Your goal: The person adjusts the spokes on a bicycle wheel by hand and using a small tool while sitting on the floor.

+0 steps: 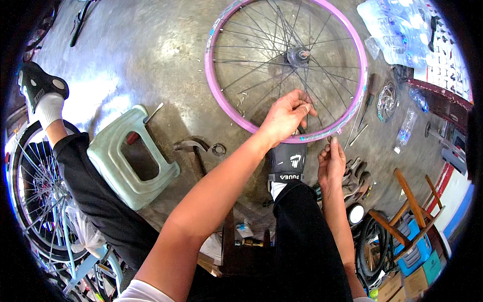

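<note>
A bicycle wheel with a pink rim (pixel 214 80), black spokes and a central hub (pixel 297 57) lies in front of me, its near rim over my grey shoe (pixel 287 158). My left hand (pixel 294 113) reaches over the near rim among the spokes, thumb and fingertips pinched; what they grip is hidden. My right hand (pixel 332 163) is just below the rim's near right side, thumb and forefinger raised to it and closed on something too small to make out. Beside the wheel on the right lie a screwdriver (pixel 371 88), a brake disc (pixel 387 100) and thin metal tools (pixel 358 136).
A green plastic stool (pixel 108 153) and a hammer (pixel 190 146) are left of centre. A second wheel (pixel 22 176) and my other shoe (pixel 43 83) are far left. Bottled water (pixel 397 35), gloves (pixel 354 178), a wooden frame (pixel 410 196) and cardboard boxes (pixel 412 284) line the right.
</note>
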Demonstrator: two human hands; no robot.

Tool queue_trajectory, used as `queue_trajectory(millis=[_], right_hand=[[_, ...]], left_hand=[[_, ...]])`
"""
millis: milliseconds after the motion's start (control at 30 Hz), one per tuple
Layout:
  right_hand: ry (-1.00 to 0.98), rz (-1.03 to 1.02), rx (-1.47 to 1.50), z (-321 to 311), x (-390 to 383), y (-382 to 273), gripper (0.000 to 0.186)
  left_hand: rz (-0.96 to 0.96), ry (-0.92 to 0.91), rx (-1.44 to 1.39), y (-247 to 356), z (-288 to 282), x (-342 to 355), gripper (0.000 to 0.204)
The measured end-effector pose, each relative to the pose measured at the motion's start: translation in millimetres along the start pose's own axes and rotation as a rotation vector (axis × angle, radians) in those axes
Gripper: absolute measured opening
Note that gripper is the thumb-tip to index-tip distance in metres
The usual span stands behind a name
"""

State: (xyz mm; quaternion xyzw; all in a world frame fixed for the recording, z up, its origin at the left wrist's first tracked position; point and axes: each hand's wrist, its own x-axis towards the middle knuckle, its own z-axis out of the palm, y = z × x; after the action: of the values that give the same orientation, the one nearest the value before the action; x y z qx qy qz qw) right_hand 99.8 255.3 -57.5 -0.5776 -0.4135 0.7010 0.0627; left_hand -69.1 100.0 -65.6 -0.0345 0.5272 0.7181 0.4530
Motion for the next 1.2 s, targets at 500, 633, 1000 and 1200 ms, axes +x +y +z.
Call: queue_trajectory(millis=[500,633,1000,1200], right_hand=[[-0.075,-0.260,-0.207,12.4,-12.1,-4.9,0.030],[-0.013,-0.302,-0.244,12.3,-9.1,-3.3,0.024],[-0.086,-0.245,0.035,19.0,13.1,24.4,0.016],[-0.093,-0.357,-0.151,15.0,20.0,33.7,0.014]], left_hand=[[-0.009,0.053,0.076,-8.8,7.6,9.1,0.012],[-0.076,0.065,0.044,-1.8,11.2,5.2,0.016],[0.040,0.324,0.385,-13.7,22.1,6.7,0.022],[0.340,0.489,0.754,-21.7,25.2,4.5,0.025]])
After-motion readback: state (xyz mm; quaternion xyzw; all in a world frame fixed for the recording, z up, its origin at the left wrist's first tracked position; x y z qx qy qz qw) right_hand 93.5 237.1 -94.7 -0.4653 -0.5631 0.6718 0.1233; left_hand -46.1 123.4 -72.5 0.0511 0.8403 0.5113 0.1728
